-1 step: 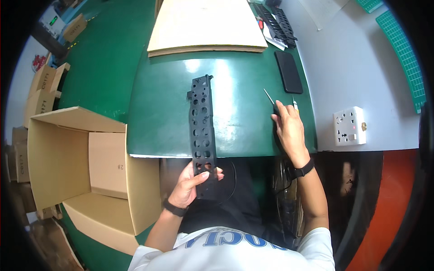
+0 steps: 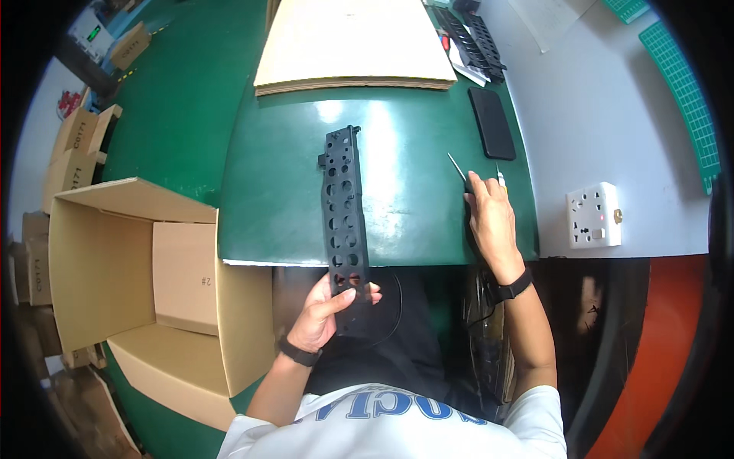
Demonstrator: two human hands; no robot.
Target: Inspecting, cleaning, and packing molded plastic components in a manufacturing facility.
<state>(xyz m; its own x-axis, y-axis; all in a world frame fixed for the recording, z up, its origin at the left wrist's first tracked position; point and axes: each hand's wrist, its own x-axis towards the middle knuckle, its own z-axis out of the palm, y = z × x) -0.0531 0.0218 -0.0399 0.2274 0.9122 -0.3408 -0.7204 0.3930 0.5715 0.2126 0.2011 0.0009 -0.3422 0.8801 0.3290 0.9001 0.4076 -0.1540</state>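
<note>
the left hand [image 2: 327,310] is closed around the near end of the long black perforated plastic strip [image 2: 344,206], thumb on top and fingers underneath. the strip lies lengthwise on the green table [image 2: 413,222]; its near end overhangs the table's near edge above the lap, and its far end points toward the stack of flat cardboard sheets [image 2: 355,46]. the right hand [image 2: 489,218] rests on the table to the right of the strip, well apart from it, fingers curled at a thin pointed tool [image 2: 457,170]; whether the tool is gripped or only touched cannot be told for certain at this size. a black phone [image 2: 492,121] lies beyond that hand.

step in hand, as a judgement: positioning the strip while taking up the tool. the next move calls for a firm grip on the tool and bringing its tip to the strip's holes, with the left hand steadying the overhanging end.
</note>
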